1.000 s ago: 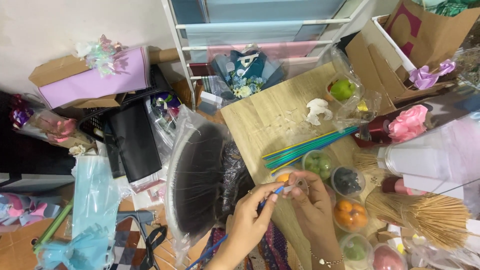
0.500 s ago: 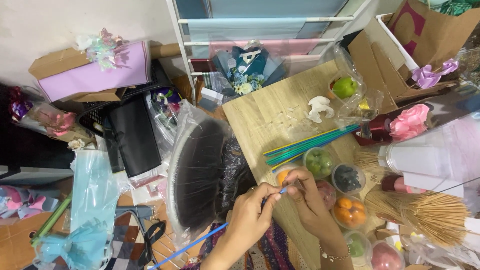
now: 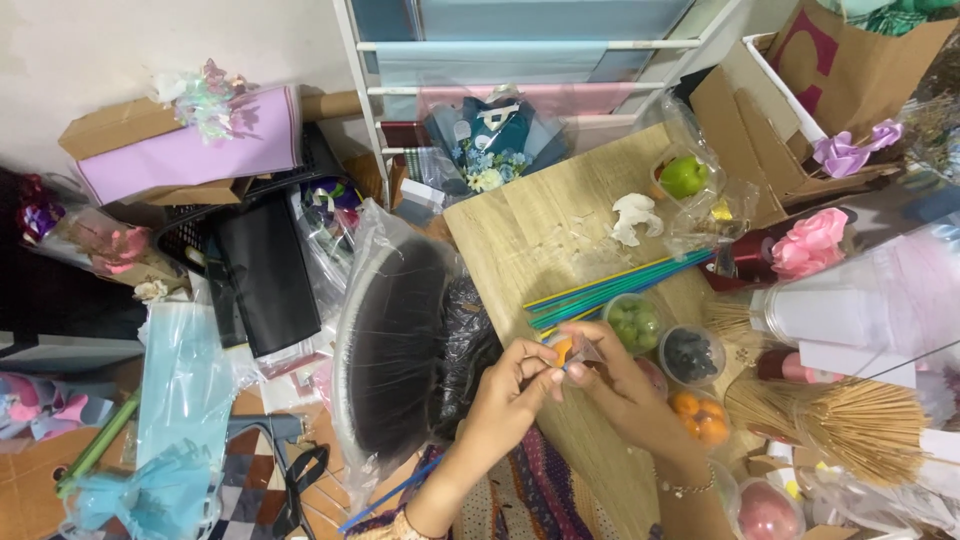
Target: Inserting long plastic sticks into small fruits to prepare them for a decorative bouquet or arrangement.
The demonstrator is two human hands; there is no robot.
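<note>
My left hand (image 3: 505,400) and my right hand (image 3: 615,385) meet over the near edge of a light wooden table (image 3: 540,225). Together they pinch a small orange piece in clear wrap (image 3: 566,349) at their fingertips. A thin blue stick (image 3: 390,493) runs from the hands down to the lower left. Just beyond the hands lies a bundle of blue, green and yellow sticks (image 3: 620,288). Clear cups of green grapes (image 3: 636,323), dark berries (image 3: 691,353) and orange fruit (image 3: 700,415) stand beside my right hand.
A big dark fan-shaped piece in clear plastic (image 3: 395,350) lies left of the table. Wooden skewers (image 3: 860,425), a pink paper flower (image 3: 810,245), a wrapped green apple (image 3: 684,176) and cardboard boxes (image 3: 790,100) crowd the right. A white rack (image 3: 520,45) stands behind; bags and wrapping cover the floor.
My hands have stayed together at the table's near edge, working the wrapped orange piece. The blue stick has swung a little below them; the view has shifted slightly.
</note>
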